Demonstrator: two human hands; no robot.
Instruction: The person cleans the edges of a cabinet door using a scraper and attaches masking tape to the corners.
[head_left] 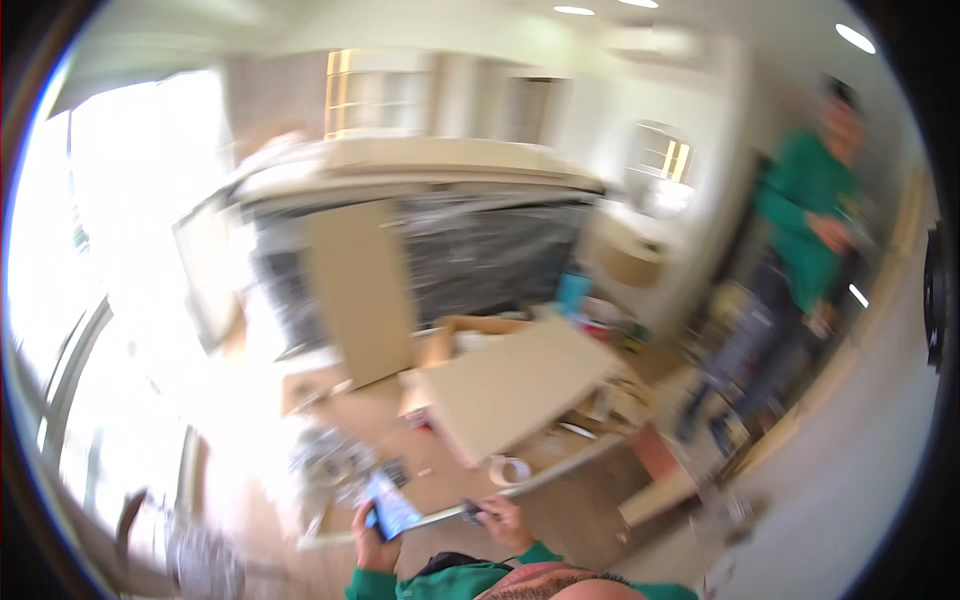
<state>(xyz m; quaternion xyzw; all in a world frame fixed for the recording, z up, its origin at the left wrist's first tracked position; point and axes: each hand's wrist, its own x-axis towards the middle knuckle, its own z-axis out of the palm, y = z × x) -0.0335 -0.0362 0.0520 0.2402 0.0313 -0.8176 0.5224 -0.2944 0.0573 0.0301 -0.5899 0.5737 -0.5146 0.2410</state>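
Phone (398, 508) in left hand (373, 541) looks bluish, any writing blurred.

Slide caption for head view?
Left fingers hold a flat bluish object, right fingers a small dark item, near a tan board.

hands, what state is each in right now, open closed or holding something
Left hand: closed, holding a flat blue object, possibly a phone.
Right hand: closed, holding a small dark object, too blurred to identify.
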